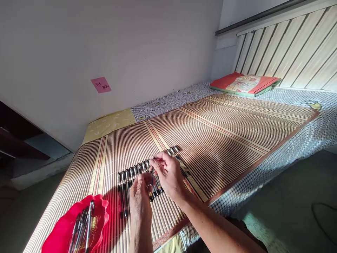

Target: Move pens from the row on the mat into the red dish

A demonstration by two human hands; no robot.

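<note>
My right hand [170, 175] is closed, thumb and fingertips pinching a slim dark pen part [152, 174] that points downward. Close beside it, my left hand [140, 198] has its fingers curled together near the lower end of that part; what lies inside them is hidden. Both hands hover over a row of black-and-silver pen caps [131, 173] laid side by side on the striped mat. Below the caps lie several dark pen barrels [123, 202], partly covered by my hands. More pen pieces [157, 189] show between my wrists.
A red scalloped plate [59, 225] holding several pens [89, 225] sits at the lower left. The bamboo mat [210, 137] covers a bed with a checkered sheet [237, 196]. At the far end lies a folded red cloth [244, 84]. A pink note [101, 85] is on the wall.
</note>
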